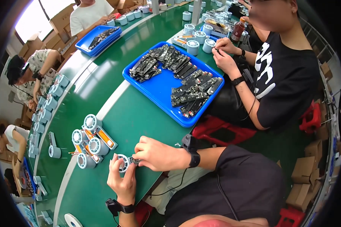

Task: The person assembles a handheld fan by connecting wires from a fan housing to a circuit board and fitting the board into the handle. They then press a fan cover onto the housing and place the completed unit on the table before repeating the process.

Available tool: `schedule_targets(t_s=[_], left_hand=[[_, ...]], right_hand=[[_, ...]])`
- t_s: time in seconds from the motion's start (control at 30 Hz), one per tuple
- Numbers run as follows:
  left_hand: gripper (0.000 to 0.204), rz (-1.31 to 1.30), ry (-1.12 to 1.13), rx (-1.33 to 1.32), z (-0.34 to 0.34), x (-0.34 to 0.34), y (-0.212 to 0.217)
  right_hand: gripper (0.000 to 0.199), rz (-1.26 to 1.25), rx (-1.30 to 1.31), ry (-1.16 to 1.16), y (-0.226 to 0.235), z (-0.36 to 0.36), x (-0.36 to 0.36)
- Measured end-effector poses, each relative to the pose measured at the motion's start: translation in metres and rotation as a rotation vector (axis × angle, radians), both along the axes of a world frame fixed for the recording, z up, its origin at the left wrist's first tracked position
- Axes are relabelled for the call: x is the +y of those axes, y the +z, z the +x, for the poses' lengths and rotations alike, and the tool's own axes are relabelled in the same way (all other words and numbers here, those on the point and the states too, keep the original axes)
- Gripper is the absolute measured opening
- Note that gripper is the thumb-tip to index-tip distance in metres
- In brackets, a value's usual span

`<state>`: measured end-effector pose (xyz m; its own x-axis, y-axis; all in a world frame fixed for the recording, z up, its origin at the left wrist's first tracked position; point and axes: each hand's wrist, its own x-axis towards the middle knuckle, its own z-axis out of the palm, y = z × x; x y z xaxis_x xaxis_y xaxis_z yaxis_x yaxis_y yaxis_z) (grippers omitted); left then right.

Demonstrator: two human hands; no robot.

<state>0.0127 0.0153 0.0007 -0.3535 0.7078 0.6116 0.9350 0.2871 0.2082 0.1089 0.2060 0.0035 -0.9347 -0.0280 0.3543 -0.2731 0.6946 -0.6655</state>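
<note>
My left hand (121, 179) is closed around the round head of a pale blue handheld fan (123, 163), just above the green table. The fingers of my right hand (157, 154) pinch a small dark circuit board (135, 160) against the fan's side; they cover part of it. Just left of my hands lies a cluster of pale blue fan bodies (96, 145), their handles lying open with orange parts and wires inside. Beyond my right hand, a blue tray (151, 92) holds many dark circuit boards (170, 58) in two heaps.
A green conveyor (117, 72) with pale metal edging curves past the table (140, 125). One fan (54, 151) lies on it. A co-worker in black (288, 75) handles a small part at the right, near more fans and a bottle (237, 30). Other people work across the conveyor.
</note>
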Motion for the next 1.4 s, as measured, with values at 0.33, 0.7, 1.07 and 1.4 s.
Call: schedule_targets(t_s=[0.33,0.7,1.07,1.4], left_hand=[[0.008,-0.14,-0.112,-0.066,-0.006,0.005,0.019],[0.007,-0.128,-0.165,-0.062,-0.012,0.003,0.008],[0.009,-0.053,-0.15,-0.049,-0.01,0.001,0.002],[0.015,-0.034,-0.256,-0.001,-0.016,0.021,-0.007]], right_hand=[[0.035,-0.375,-0.227,0.201,-0.014,0.005,0.025],[0.031,-0.266,0.058,-0.003,-0.024,0.01,0.005],[0.033,0.178,0.142,0.052,-0.007,0.01,0.006],[0.039,0.218,0.231,0.032,-0.019,0.021,0.03]])
